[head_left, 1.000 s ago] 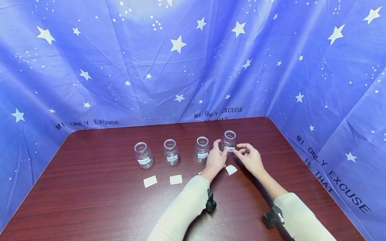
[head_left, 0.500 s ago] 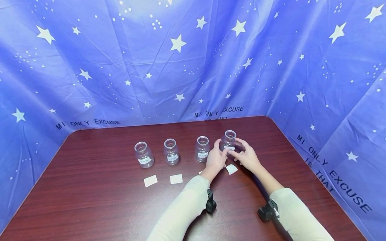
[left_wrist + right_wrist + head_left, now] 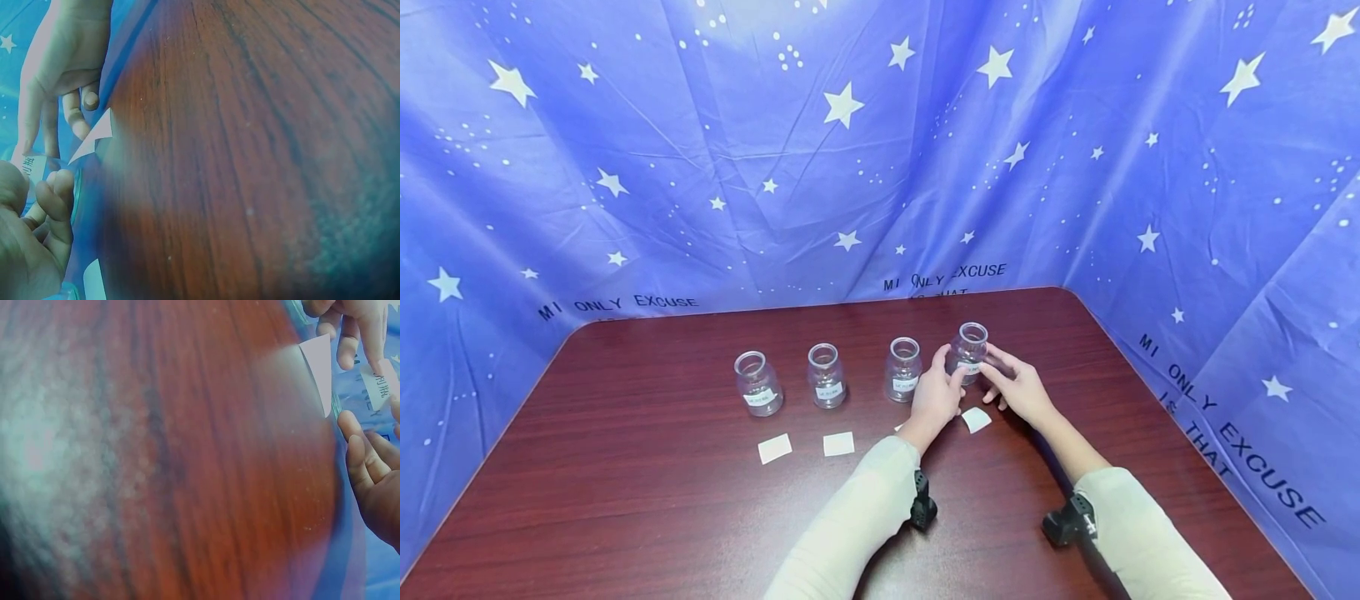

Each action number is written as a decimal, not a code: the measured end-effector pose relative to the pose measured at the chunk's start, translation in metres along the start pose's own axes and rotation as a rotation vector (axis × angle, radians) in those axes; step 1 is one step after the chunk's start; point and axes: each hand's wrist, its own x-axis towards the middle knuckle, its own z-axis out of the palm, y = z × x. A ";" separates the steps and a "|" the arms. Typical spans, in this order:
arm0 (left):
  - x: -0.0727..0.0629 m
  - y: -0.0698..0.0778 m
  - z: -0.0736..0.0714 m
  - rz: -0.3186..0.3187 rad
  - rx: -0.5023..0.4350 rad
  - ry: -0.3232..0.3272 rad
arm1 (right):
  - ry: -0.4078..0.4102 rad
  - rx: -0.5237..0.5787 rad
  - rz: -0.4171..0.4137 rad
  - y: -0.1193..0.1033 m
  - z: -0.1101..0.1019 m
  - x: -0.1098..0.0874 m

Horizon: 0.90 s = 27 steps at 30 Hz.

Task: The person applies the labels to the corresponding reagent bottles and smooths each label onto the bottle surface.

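A clear glass jar (image 3: 967, 347) stands upright at the right end of a row, a white label (image 3: 967, 367) with printed characters across its front. My left hand (image 3: 936, 396) holds its left side, thumb at the label's left end. From the right, my right hand (image 3: 1024, 393) grips the jar with fingers around the side and thumb on the label's right end. In the right wrist view, thumbs meet both ends of the label (image 3: 380, 387). Just in front of the jar lies a curled white paper piece (image 3: 977, 420), standing up at one corner in the left wrist view.
Three more labelled glass jars (image 3: 903, 367) stand to the left in the row. White paper pieces (image 3: 838, 444) lie in front of them, one mostly hidden by my left wrist. A blue star-patterned curtain (image 3: 842, 167) borders the dark red wooden table (image 3: 647, 500).
My right hand has gone from pinching the label's right end to wrapping its fingers around the jar's side. Its thumb moved in over the label, then back out to the right end.
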 end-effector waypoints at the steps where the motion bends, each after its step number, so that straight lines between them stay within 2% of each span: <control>1: 0.000 0.000 0.000 -0.005 -0.003 -0.003 | -0.001 0.002 0.004 -0.003 0.000 -0.001; 8: -0.001 -0.002 0.003 -0.031 0.013 -0.002 | -0.004 0.007 0.029 -0.019 0.001 -0.009; 17: -0.001 -0.002 0.003 -0.033 0.071 0.038 | -0.003 0.032 0.032 -0.015 0.002 -0.007; 23: -0.002 0.000 0.001 -0.031 0.099 0.019 | -0.007 0.063 0.055 -0.016 0.002 -0.008; 27: -0.002 0.002 0.000 -0.018 0.138 0.024 | -0.008 0.044 0.057 -0.016 0.002 -0.008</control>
